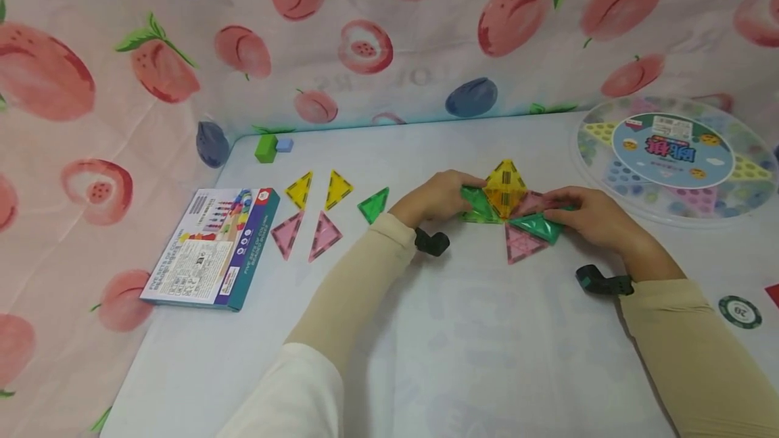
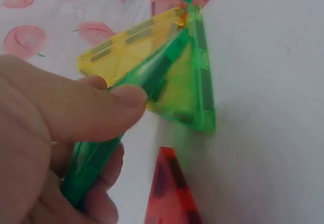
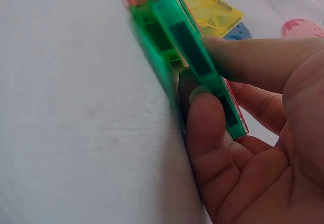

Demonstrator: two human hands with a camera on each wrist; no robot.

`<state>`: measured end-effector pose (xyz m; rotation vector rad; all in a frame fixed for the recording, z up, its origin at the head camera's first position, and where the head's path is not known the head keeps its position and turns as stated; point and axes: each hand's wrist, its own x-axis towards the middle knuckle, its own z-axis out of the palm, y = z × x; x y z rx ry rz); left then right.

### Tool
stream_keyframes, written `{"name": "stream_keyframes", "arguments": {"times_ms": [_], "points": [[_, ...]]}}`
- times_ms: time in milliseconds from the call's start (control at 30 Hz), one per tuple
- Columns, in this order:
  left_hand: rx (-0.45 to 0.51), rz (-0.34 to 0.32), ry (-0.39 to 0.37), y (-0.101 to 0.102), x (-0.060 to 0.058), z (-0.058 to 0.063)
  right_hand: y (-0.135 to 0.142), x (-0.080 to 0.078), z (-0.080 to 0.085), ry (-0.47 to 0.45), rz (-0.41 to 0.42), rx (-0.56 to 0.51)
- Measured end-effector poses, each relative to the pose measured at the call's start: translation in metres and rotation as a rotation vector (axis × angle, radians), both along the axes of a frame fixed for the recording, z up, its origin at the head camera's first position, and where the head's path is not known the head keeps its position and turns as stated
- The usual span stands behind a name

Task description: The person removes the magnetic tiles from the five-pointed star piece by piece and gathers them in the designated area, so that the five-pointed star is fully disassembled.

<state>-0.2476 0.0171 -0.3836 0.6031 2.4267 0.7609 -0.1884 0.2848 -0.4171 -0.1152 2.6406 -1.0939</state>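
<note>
In the head view several see-through triangular magnetic tiles meet in a fan. A yellow tile (image 1: pixel 505 184) is at its top, and a pink tile (image 1: pixel 523 245) is below. My left hand (image 1: pixel 439 196) pinches a green tile (image 2: pixel 161 64) between thumb and fingers, its tip at the fan's centre. Beneath that lies a lighter green tile (image 2: pixel 205 95), beside the yellow one. On the other side my right hand (image 1: pixel 590 217) pinches another green tile (image 1: pixel 538 226), tilted above the table. A red tile (image 2: pixel 169 191) lies below the left hand in the left wrist view.
Further left lie loose yellow tiles (image 1: pixel 338 189), pink tiles (image 1: pixel 325 235) and a green tile (image 1: pixel 374 205). A flat box (image 1: pixel 209 249) is at the far left, with a green block (image 1: pixel 266 149) behind. A round game board (image 1: pixel 675 154) and a chip (image 1: pixel 740 312) are at right.
</note>
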Motion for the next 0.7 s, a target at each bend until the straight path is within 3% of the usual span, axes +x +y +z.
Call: {"name": "stream_keyframes", "arguments": {"times_ms": [133, 267, 400, 500, 600, 700], "points": [[0.001, -0.053, 0.072, -0.016, 0.001, 0.006, 0.001, 0.000, 0.000, -0.014, -0.004, -0.001], [0.035, -0.083, 0.104, -0.050, 0.004, 0.020, 0.001, 0.000, -0.001, -0.028, -0.008, 0.005], [0.078, -0.019, 0.057, -0.086, 0.008, 0.033, 0.000, -0.001, 0.001, -0.042, -0.010, 0.011], [0.151, 0.068, -0.013, -0.106, 0.009, 0.035, -0.001, -0.001, 0.002, -0.041, -0.010, 0.014], [0.211, 0.131, -0.055, -0.114, 0.008, 0.029, -0.001, 0.000, 0.002, -0.037, -0.013, 0.020], [0.203, 0.152, -0.030, -0.114, 0.006, 0.018, -0.002, 0.001, 0.001, -0.037, -0.014, 0.023]]}}
